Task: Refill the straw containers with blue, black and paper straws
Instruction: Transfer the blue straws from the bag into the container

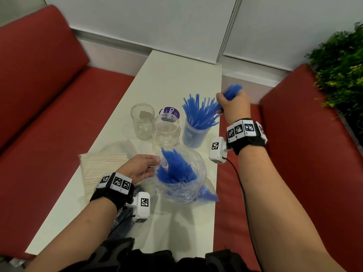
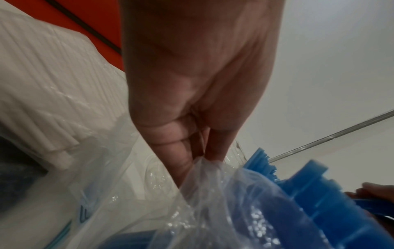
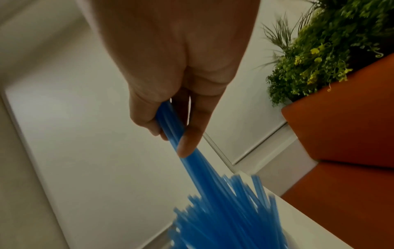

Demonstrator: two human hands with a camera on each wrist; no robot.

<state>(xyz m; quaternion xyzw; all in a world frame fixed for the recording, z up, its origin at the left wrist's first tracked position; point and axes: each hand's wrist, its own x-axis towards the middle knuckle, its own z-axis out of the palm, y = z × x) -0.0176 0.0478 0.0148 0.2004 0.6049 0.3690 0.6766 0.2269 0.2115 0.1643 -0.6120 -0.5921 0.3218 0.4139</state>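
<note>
My right hand (image 1: 231, 104) grips a bundle of blue straws (image 3: 170, 128), whose lower ends reach into a clear container (image 1: 193, 137) crowded with blue straws. Left of it stand two empty clear jars (image 1: 142, 122) (image 1: 167, 132). A clear plastic bag (image 1: 182, 191) holding more blue straws (image 1: 174, 169) lies on the white table (image 1: 172, 75). My left hand (image 1: 141, 167) pinches the bag's rim (image 2: 204, 161) and holds it open. A pack of paper straws (image 1: 100, 167) lies at the left. A dark pack (image 1: 125, 220) under my left wrist is mostly hidden.
A purple lid (image 1: 170, 111) lies behind the jars. Red bench seats (image 1: 49, 114) (image 1: 306, 154) flank the narrow table. A green plant (image 1: 341, 61) stands at the far right. A black cable (image 1: 241, 185) runs from the right wrist camera.
</note>
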